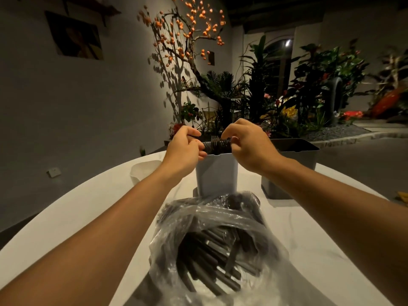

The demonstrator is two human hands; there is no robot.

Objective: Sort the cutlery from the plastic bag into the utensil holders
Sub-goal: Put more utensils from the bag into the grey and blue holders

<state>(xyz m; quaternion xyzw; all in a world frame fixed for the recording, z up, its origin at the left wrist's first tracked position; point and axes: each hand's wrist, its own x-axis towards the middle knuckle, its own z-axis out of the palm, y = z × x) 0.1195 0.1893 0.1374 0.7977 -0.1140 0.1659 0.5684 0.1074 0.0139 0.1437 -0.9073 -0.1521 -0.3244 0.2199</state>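
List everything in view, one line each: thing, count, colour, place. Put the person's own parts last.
utensil holders: two, grey, far side of the table, one centre, one right.
forks: a bundle, dark, standing in the centre holder.
plastic bag: one, clear, near centre, holding dark cutlery.
table: one, white.
white container: one, far left of the table.
plants: many, green with orange and red, behind the table.
picture: one, on the left wall.
left hand: one, gripping the forks.
right hand: one, fingers curled at the forks.

Grey utensil holder [216, 173], seemingly black cutlery [207, 259], clear plastic bag [220, 217], white table [99, 195]
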